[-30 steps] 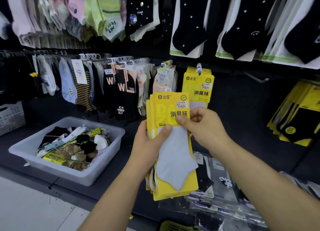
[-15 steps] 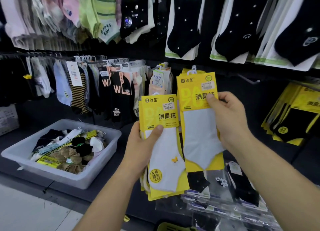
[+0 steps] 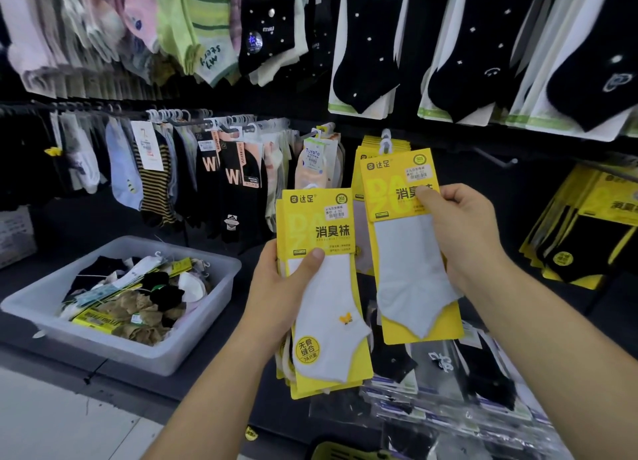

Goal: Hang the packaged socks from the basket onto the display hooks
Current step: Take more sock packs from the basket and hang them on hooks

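Observation:
My left hand [image 3: 279, 287] grips a stack of yellow sock packs [image 3: 321, 321]; its front pack shows a white sock with a small yellow bee. My right hand [image 3: 462, 232] pinches a single yellow pack with a pale grey sock [image 3: 407, 252] by its right edge and holds it up against the yellow packs hanging on a display hook [image 3: 385, 138]. Whether the pack's hanger sits on the hook I cannot tell. The clear plastic basket [image 3: 165, 352] stands at the lower left on the dark shelf and holds several mixed socks.
Rows of hung socks fill the wall above and to the left. A bare hook [image 3: 497, 159] sticks out right of the yellow packs. More yellow packs with black socks [image 3: 587, 238] hang at far right. Clear-wrapped socks [image 3: 448, 383] lie on the shelf below my hands.
My right hand drew the front grey-sock pack off the stack and lifted it up and right to the hanging yellow packs. My left hand stayed low with the stack.

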